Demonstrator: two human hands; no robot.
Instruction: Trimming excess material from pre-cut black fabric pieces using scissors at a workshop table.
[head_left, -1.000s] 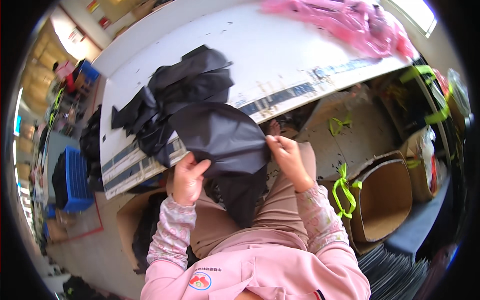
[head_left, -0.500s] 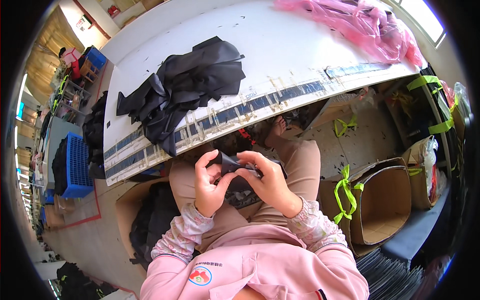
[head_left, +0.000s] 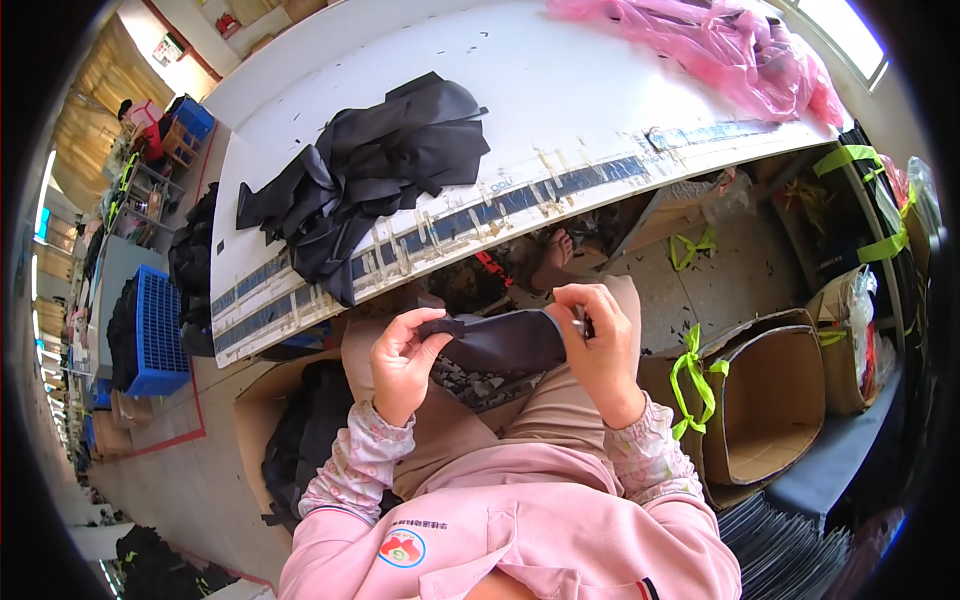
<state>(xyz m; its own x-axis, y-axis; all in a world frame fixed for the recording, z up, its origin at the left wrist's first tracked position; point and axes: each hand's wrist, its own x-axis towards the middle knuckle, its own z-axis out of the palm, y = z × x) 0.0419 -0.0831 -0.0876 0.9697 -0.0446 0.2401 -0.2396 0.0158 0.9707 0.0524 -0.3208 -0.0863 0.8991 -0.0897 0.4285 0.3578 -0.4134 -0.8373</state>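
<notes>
A strip of black fabric (head_left: 510,343) stretches between my two hands above my lap. Its left end is pinched by my left hand (head_left: 402,362), thumb against fingertips. My right hand (head_left: 605,345) closes on the other end and also has a small pale object (head_left: 580,326) between the fingers, too little of it showing to name. Beyond my hands, a heap of black fabric pieces (head_left: 375,165) lies on the white table (head_left: 560,90), partly hanging over its near edge.
Pink plastic sheeting (head_left: 700,50) lies at the table's far right. On my right stand open cardboard boxes (head_left: 765,410) with a yellow-green ribbon (head_left: 692,385). A box of black fabric (head_left: 310,430) sits at my left, a blue crate (head_left: 160,330) farther off. Dark scraps litter the floor below.
My hands have moved apart, the right one outward to the right, and the black fabric strip now spans between them where it was bunched before.
</notes>
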